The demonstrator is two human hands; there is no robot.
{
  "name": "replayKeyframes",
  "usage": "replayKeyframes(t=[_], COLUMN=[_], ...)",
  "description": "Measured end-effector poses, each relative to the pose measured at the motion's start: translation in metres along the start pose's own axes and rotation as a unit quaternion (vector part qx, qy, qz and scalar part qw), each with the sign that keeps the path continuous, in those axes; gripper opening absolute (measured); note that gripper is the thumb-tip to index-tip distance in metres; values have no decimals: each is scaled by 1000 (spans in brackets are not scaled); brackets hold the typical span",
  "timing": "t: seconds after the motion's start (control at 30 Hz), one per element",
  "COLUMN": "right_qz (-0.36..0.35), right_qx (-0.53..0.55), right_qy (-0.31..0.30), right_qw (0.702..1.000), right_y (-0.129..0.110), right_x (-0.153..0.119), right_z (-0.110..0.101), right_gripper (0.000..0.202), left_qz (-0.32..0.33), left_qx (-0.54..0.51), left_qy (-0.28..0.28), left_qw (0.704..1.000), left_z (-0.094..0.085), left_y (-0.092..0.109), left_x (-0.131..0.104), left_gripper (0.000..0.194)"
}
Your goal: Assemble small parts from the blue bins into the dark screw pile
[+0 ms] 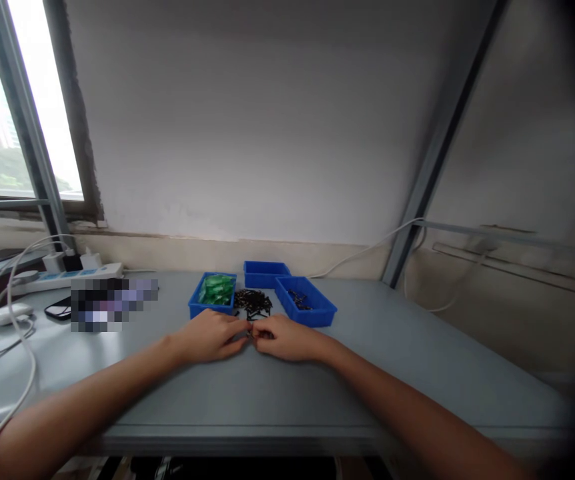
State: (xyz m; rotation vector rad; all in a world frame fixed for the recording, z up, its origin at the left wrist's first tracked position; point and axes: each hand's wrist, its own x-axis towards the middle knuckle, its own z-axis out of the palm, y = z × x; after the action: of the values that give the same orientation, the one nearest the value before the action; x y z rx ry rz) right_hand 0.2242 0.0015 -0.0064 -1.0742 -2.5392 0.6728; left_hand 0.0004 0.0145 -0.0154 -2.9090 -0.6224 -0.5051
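My left hand (216,337) and my right hand (287,338) meet over the grey tabletop, fingertips almost touching. Both are closed in a pinch around something small between them, too tiny to name. Just beyond the fingers lies a loose pile of small black parts (253,302), partly hidden by my hands. Left of the pile stands a blue bin (212,311) holding green plastic packets (217,289). On the right, a second blue bin (320,316) contains some small dark metallic pieces (299,299).
A third blue bin (266,274) stands behind the pile, near the wall. At the left lie a power strip (67,279) with plugs, a white charger (11,314), a pixelated object (112,305) and a white cable (32,360). A metal post (442,147) rises at the right rear.
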Motion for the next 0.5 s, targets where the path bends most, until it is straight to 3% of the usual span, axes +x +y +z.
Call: replayKeyframes(t=[0.5], right_qz=[-21], right_qx=[-3], right_qy=[16], right_qw=[1000], right_y=[-4], right_x=[-3], right_z=[-1], right_gripper=[9], left_qz=[-9], left_qx=[2], left_qy=[-24], left_qw=[1000], left_z=[-1], left_y=[1], left_x=[0], left_gripper=[13])
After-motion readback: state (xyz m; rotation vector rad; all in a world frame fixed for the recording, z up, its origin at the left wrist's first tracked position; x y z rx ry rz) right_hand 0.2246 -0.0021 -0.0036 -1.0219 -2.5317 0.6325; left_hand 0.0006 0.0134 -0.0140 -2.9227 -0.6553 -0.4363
